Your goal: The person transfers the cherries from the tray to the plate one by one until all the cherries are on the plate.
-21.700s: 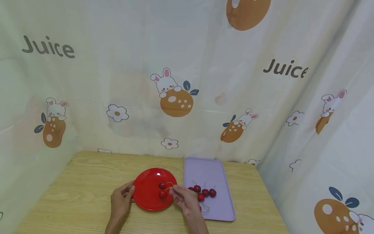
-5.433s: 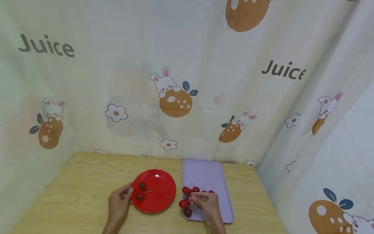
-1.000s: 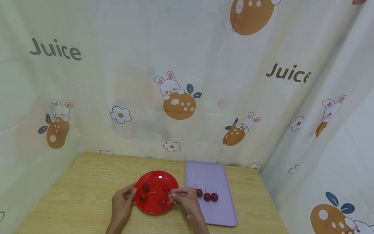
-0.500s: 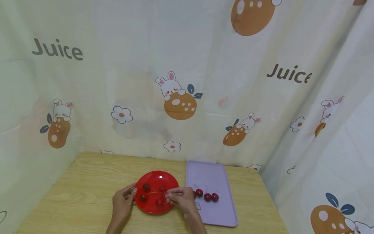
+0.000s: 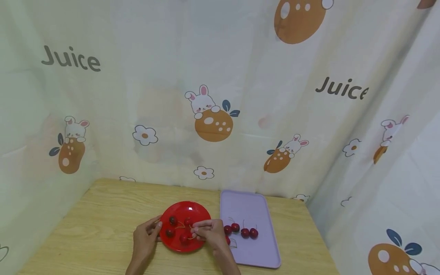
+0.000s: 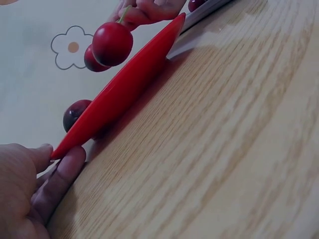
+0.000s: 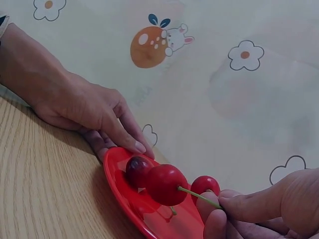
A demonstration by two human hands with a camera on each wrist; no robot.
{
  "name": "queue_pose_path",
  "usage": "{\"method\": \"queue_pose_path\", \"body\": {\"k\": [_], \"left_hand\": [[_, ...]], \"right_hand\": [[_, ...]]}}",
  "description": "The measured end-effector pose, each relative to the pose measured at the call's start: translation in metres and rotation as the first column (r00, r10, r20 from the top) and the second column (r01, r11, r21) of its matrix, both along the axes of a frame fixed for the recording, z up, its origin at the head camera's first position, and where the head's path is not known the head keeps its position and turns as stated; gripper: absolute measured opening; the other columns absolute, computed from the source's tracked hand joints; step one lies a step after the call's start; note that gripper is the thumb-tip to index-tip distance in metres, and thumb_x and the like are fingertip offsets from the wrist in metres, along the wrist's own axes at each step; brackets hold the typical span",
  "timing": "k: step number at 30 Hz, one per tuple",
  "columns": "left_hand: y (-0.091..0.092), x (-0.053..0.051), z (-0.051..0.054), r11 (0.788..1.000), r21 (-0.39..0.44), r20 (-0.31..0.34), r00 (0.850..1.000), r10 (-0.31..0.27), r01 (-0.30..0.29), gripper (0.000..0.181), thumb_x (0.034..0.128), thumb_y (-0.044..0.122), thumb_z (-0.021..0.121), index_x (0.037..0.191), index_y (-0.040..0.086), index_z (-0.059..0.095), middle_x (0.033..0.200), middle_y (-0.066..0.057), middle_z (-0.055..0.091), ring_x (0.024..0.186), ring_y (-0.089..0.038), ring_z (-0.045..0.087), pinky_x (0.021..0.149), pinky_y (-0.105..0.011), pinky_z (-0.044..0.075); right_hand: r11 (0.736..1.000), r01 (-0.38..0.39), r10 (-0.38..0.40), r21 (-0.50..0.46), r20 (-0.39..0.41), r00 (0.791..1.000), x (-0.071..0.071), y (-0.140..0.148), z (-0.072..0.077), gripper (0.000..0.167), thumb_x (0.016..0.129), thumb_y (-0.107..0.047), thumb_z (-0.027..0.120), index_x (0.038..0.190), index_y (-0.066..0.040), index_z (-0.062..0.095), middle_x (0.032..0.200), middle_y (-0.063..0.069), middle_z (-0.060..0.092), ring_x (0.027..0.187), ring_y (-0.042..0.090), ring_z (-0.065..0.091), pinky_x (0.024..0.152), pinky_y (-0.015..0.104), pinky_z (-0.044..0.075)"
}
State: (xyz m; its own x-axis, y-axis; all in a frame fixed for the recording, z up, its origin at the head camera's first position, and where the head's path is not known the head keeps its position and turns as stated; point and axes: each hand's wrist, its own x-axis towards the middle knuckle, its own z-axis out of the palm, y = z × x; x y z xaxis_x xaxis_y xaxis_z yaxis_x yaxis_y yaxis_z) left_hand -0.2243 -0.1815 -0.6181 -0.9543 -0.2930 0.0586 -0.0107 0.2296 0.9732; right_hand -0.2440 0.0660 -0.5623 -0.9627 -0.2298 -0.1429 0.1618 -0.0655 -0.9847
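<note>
Wood-grain tabletop, lower frame. Left of bottom centre: left hand grips rim of red plate; two darker cherries on it. Bottom centre: right hand pinches stems, brighter cherries over plate. Right: lilac tray, further cherries.

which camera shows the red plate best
The head view: it shows the red plate from above, nearly whole, the right hand covering some rim. The left wrist view shows it side-on; the right wrist view cuts it off below.
</note>
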Motion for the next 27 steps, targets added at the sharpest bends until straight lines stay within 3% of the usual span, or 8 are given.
{"method": "queue_pose_path", "body": {"k": [8,17,27], "left_hand": [[0.001,-0.002,0.0,1.0,0.008,-0.009,1.0,0.0,0.0,0.036,0.1085,0.005,0.066,0.144,0.0,0.069,0.116,-0.028,0.078,0.071,-0.013,0.076,0.063,-0.027,0.07],[0.001,0.001,0.001,1.0,-0.006,0.017,1.0,-0.003,0.003,0.036,0.1092,0.006,0.065,0.145,0.001,0.068,0.116,-0.025,0.078,0.073,-0.015,0.075,0.063,-0.026,0.069],[-0.001,0.0,-0.001,1.0,-0.013,0.003,1.0,-0.002,0.002,0.036,0.1088,0.005,0.065,0.144,0.0,0.069,0.116,-0.026,0.079,0.074,-0.015,0.076,0.063,-0.026,0.069]], "right_hand": [[1.0,-0.005,0.005,-0.004,-0.012,1.0,-0.005,-0.006,-0.005,0.017,0.095,0.01,0.074,0.111,0.014,0.078,0.087,0.013,0.084,0.072,0.007,0.078,0.063,0.014,0.064],[1.0,0.017,-0.017,0.016,0.03,0.999,-0.006,-0.012,-0.008,0.016,0.094,0.009,0.075,0.109,0.011,0.08,0.088,0.015,0.084,0.071,0.008,0.078,0.063,0.015,0.064],[1.0,-0.004,0.004,-0.025,-0.032,0.999,-0.006,-0.013,-0.012,0.015,0.094,0.009,0.075,0.109,0.012,0.08,0.087,0.013,0.084,0.073,0.009,0.079,0.064,0.016,0.066]]}}
